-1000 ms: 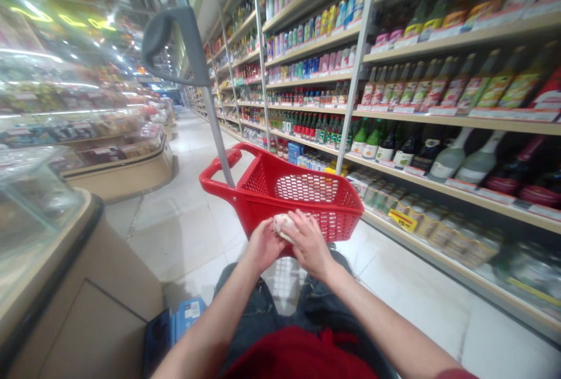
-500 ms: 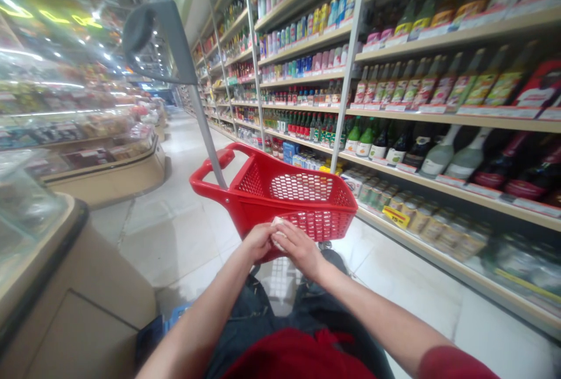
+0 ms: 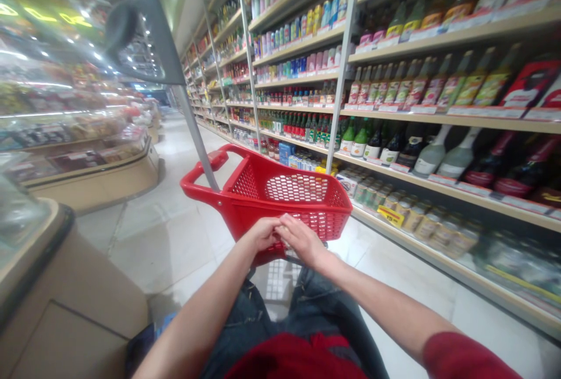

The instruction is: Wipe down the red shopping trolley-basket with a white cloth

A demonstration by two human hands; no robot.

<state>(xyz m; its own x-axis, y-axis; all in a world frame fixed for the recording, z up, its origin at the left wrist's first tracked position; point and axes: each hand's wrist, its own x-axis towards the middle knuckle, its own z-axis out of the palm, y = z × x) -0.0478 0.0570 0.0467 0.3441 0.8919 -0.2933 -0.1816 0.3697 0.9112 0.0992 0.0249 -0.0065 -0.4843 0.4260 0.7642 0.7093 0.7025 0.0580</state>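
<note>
My left hand (image 3: 264, 233) and my right hand (image 3: 303, 242) are pressed together in front of me, at the near side of a red shopping basket cart (image 3: 289, 196). Both are closed, with the fingers of one overlapping the other. A crumpled white tissue or cloth showed between them a moment earlier; now the fingers hide nearly all of it. The cart's basket has perforated walls, and a grey pole (image 3: 196, 130) rises from its red handle end to a grey grip (image 3: 144, 40).
On the right, long shelves (image 3: 394, 112) carry bottles and cans. A yellow price tag (image 3: 390, 216) sticks out from the lowest shelf. Rounded beige display counters (image 3: 92, 183) stand at left. Between them, a pale tiled aisle (image 3: 173, 133) runs into the distance.
My hands have drawn closer, the right one sliding over so the white tissue drops from sight. The cart and shelves appear slightly farther left in view.
</note>
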